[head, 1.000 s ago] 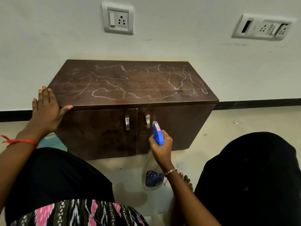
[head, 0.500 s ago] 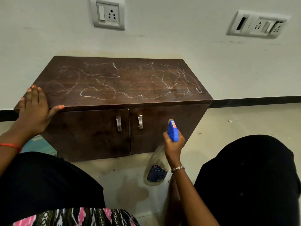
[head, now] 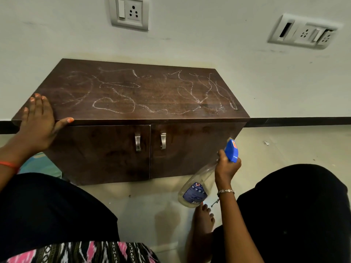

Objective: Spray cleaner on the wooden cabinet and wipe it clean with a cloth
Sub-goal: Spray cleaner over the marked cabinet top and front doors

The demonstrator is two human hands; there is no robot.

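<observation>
Scribbled cabinet (head: 152,92); left hand (head: 38,124) flat on corner; right hand (head: 225,168), fingers (head: 221,155) hiding neck, clamps spray bottle (head: 197,188)

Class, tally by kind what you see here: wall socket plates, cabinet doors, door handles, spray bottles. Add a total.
Wall socket plates: 2
Cabinet doors: 2
Door handles: 2
Spray bottle: 1
Total: 7

Label (head: 194,195) on the spray bottle (head: 206,177) is unreadable.
</observation>
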